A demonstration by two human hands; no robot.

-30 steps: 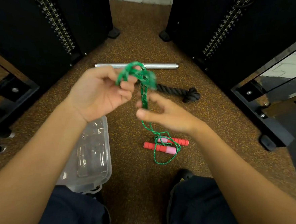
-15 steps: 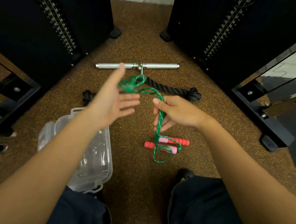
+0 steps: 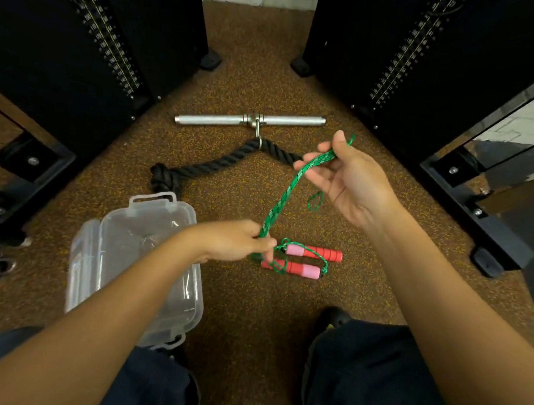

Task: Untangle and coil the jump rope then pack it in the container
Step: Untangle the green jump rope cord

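Note:
A green jump rope [image 3: 283,194] runs as a bundle of several strands between my two hands. My right hand [image 3: 352,183] pinches its upper end, raised to the right, and a small loop dangles below the palm. My left hand [image 3: 234,241] grips the lower end just above the floor. The rope's two red and pink handles [image 3: 305,262] lie side by side on the floor right of my left hand, with loose green rope looped around them. A clear plastic container [image 3: 150,225] stands open on the floor, partly hidden under my left forearm.
A metal bar handle [image 3: 214,119] and a thick black rope [image 3: 211,163] lie on the speckled brown floor beyond my hands. Black gym machines stand on both sides, with base feet at the left [image 3: 25,166] and right [image 3: 491,230]. My knees are at the bottom.
The bunched rope has been drawn out into a long bundle. My left hand dropped down toward the handles and closed on the rope. My right hand rose up and to the right.

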